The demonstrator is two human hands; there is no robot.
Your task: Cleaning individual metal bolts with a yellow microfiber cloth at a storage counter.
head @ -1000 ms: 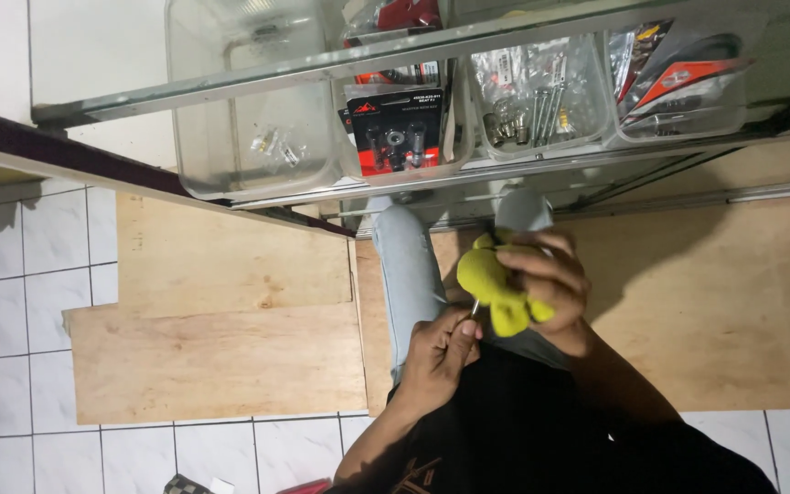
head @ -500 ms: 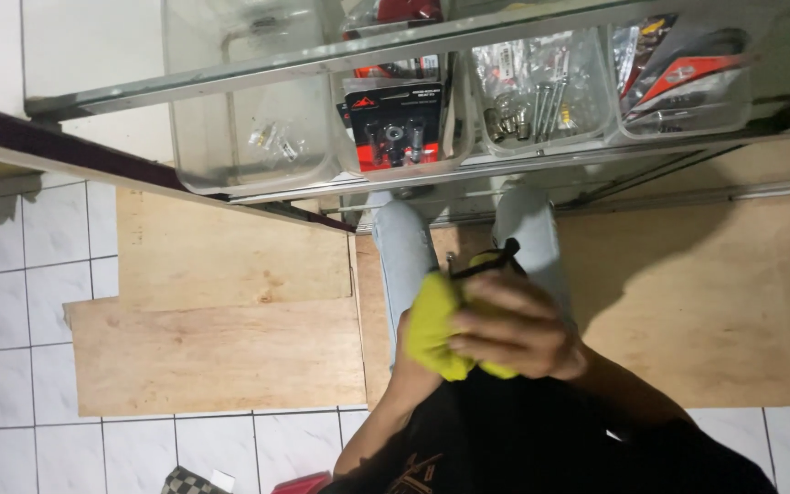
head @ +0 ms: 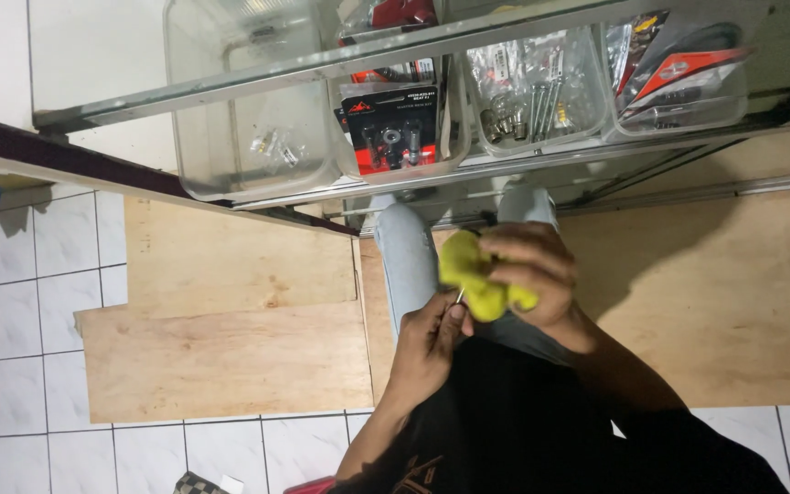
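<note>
My right hand [head: 537, 274] is closed around a crumpled yellow cloth [head: 470, 273], held over my lap above my jeans [head: 404, 261]. My left hand [head: 427, 343] sits just below and to the left of it. Its fingertips pinch a thin metal pin [head: 459, 295] whose upper end goes into the cloth. What the pin belongs to is hidden by the cloth and my fingers. Both forearms come up from my black shirt [head: 541, 421] at the bottom of the view.
A glass shelf [head: 230, 78] runs across the top, carrying clear plastic bins: one nearly empty [head: 249, 146], one with a black-and-red packaged part [head: 390, 128], one with bagged screws and bulbs [head: 528, 91]. Plywood sheets [head: 230, 348] lie on white floor tiles [head: 29, 302].
My right hand slid the yellow cloth down over my left hand's fingers, then drew it back up, so the pin and my left fingertips show again.
</note>
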